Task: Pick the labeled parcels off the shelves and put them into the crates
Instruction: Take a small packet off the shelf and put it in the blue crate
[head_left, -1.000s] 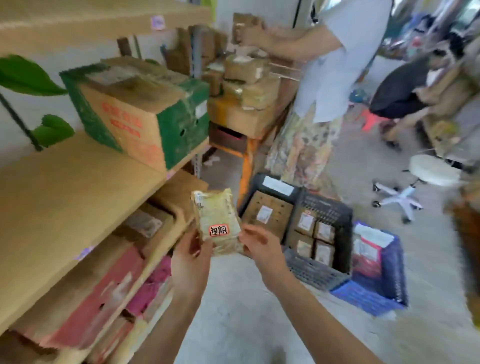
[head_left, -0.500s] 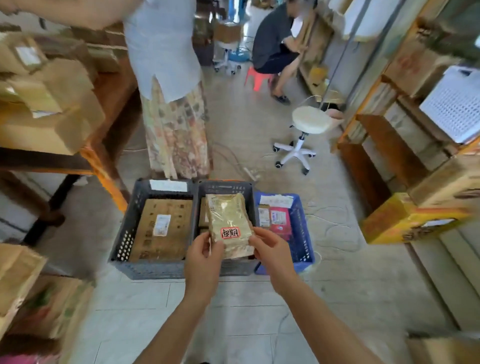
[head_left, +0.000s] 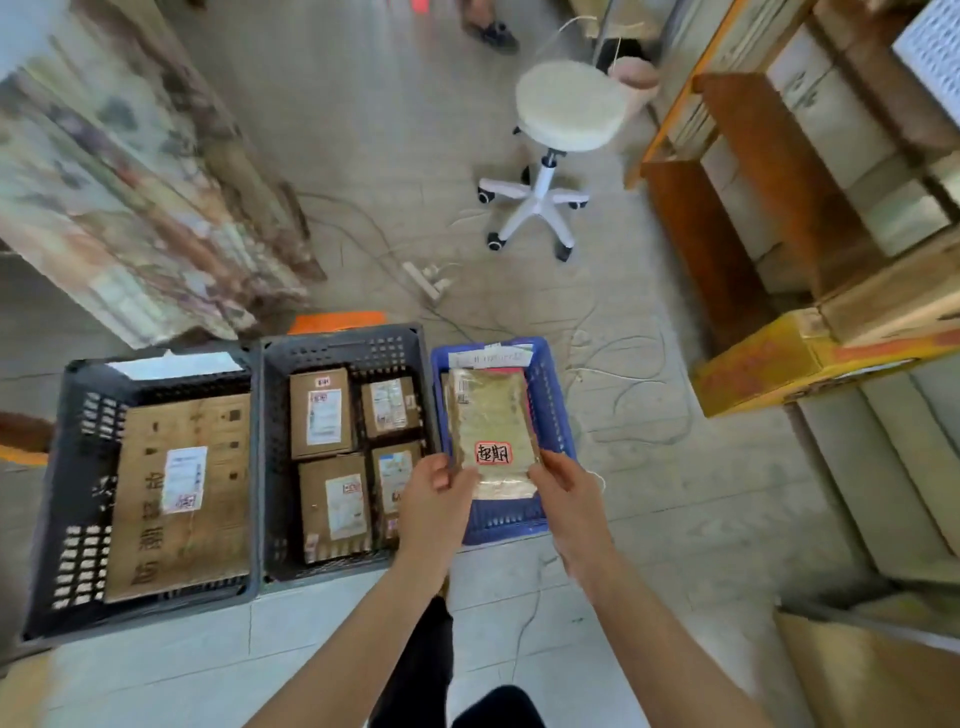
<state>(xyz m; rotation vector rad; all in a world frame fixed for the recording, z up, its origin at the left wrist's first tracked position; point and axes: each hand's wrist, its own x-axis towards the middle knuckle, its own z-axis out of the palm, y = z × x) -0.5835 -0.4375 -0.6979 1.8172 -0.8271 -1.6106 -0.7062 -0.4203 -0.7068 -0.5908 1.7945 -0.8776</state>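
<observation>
1. Since half a second ago, the parcel (head_left: 491, 426) has shifted from above the middle crate (head_left: 343, 345) to above the blue crate (head_left: 561, 415), which sits at that crate's 3 o'clock.
2. Location of goods: the parcel hangs over the blue crate's opening with its red label (head_left: 493, 453) facing up. It has not been released.
3. Left hand (head_left: 436, 493): the thumb lies on top of the parcel's 7 o'clock corner and the fingers are curled beneath, pinching it.
4. Right hand (head_left: 566, 493): it pinches the 5 o'clock corner in the same way. Only the near end is held, and the 12 o'clock end has no support.
5. Risk, tipping: a soft pack gripped at one end may droop. It could land nose-first or stand on edge against the crate's far wall instead of lying flat.
6. Risk, snagging: from this view the parcel looks nearly as wide as the opening, so a skewed release could leave it perched on the rim.
7. Risk, missorting: the middle crate touches the blue one at its 9 o'clock. Leftward drift on release would drop the parcel among the boxes there.
8. Risk, contents: the parcel hides whatever already lies in the blue crate, so I cannot tell whether the landing surface is level.
9. Risk, footing: loose cables (head_left: 623, 374) trail across the floor at the blue crate's 2 o'clock, where a step forward could catch them.
</observation>
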